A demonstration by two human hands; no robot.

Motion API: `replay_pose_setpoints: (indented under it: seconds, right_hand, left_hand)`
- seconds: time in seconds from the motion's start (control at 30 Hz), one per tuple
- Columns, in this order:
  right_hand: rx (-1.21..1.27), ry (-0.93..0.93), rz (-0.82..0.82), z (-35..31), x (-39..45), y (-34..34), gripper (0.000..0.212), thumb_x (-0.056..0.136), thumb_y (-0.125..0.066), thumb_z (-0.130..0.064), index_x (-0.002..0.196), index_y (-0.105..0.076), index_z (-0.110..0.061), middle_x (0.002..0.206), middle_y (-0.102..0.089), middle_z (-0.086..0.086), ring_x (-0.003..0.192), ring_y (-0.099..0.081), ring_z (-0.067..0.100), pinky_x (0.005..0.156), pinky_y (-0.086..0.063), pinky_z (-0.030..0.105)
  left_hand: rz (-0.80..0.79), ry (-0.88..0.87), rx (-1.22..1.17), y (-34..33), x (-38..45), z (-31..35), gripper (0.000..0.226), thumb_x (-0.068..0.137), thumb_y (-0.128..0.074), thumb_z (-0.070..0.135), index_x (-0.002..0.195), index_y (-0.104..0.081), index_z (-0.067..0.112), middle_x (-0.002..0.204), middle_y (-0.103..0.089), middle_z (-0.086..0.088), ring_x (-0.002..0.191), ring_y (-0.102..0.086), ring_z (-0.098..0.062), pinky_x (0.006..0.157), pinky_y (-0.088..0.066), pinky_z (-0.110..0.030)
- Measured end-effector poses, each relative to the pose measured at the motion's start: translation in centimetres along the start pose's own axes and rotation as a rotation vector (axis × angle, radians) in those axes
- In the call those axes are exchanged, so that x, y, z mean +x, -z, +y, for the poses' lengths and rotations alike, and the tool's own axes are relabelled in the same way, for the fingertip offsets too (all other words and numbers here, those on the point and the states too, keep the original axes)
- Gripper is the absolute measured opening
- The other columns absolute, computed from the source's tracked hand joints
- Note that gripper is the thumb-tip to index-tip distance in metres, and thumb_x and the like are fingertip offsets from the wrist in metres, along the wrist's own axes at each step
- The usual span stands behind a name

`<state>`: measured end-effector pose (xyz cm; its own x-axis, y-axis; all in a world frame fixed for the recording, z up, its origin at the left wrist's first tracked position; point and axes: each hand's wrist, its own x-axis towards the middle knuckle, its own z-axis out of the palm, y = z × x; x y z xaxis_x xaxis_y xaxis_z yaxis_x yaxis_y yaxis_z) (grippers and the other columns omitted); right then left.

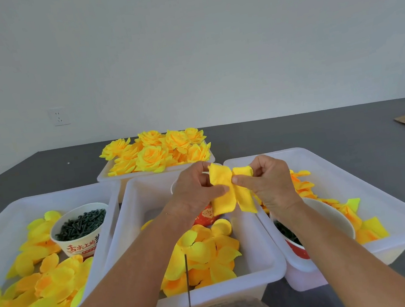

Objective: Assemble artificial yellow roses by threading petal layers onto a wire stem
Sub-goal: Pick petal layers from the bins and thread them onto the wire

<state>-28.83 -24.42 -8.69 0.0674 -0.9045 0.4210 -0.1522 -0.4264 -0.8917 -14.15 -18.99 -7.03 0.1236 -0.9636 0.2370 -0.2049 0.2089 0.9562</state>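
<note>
The left hand [196,190] is pinching the left lobes of a yellow petal layer [232,190], thumb and fingers clamped on the fabric. Just right of them, the right hand [269,183] is pinching the other lobes, probably spreading the layer to find its centre hole. The wire stem [188,286] is standing upright below the fingers, awaiting threading.

Single head-worn view, facing forward and down, close over white bins [135,195]
</note>
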Motion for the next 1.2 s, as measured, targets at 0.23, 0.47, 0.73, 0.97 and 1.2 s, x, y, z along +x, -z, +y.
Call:
replay_pose_setpoints:
  seconds: [0.23, 0.47, 0.73, 0.97, 1.2]
  right_hand:
    - [0.281, -0.031, -0.356, -0.4, -0.2, 0.1, 0.014, 0.072, -0.075, -0.012, 0.082, -0.069, -0.003, 0.075, -0.067, 0.010, 0.070, -0.062, 0.018, 0.069, -0.053, 0.030]
    - [0.261, -0.134, -0.331, -0.7, -0.3, 0.4, 0.003, 0.073, -0.075, -0.014, 0.075, -0.073, -0.014, 0.069, -0.071, 0.002, 0.064, -0.065, 0.011, 0.062, -0.055, 0.021]
    - [0.169, -0.085, -0.136, -0.3, -0.2, 0.0, 0.017, 0.070, -0.080, -0.018, 0.065, -0.066, -0.009, 0.048, -0.057, -0.004, 0.042, -0.048, 0.003, 0.046, -0.043, 0.015]
    - [0.099, -0.053, -0.127, 0.2, -0.2, -0.2, 0.027, 0.075, -0.076, -0.025, 0.056, -0.063, -0.013, 0.047, -0.060, -0.003, 0.044, -0.053, 0.005, 0.049, -0.046, 0.019]
    - [-0.042, 0.104, -0.159, 0.1, -0.4, -0.2, 0.025, 0.077, -0.075, -0.012, 0.069, -0.063, 0.008, 0.062, -0.064, 0.020, 0.056, -0.058, 0.030, 0.062, -0.054, 0.046]
  left_hand:
    - [0.056, 0.108, -0.091, 0.4, 0.1, 0.0, 0.008, 0.079, -0.072, 0.020, 0.083, -0.071, 0.013, 0.081, -0.070, -0.008, 0.078, -0.065, -0.021, 0.067, -0.053, -0.031]
    - [0.046, 0.097, -0.102, 0.7, 0.1, 0.0, 0.009, 0.072, -0.076, 0.008, 0.073, -0.070, 0.014, 0.069, -0.069, 0.001, 0.066, -0.064, -0.011, 0.058, -0.052, -0.022]
    - [0.239, -0.344, 0.372, -0.3, 0.1, -0.6, 0.010, 0.073, -0.075, 0.002, 0.076, -0.067, 0.006, 0.065, -0.055, 0.011, 0.056, -0.047, -0.002, 0.052, -0.036, -0.009]
    - [0.190, -0.242, 0.225, -0.1, 0.2, -0.5, 0.019, 0.077, -0.070, 0.001, 0.080, -0.068, 0.019, 0.075, -0.064, 0.011, 0.066, -0.057, 0.003, 0.061, -0.045, -0.009]
    - [0.144, 0.004, 0.053, 0.3, 0.4, -0.5, 0.012, 0.079, -0.072, 0.012, 0.068, -0.069, 0.008, 0.063, -0.062, 0.000, 0.057, -0.053, -0.004, 0.054, -0.044, -0.011]
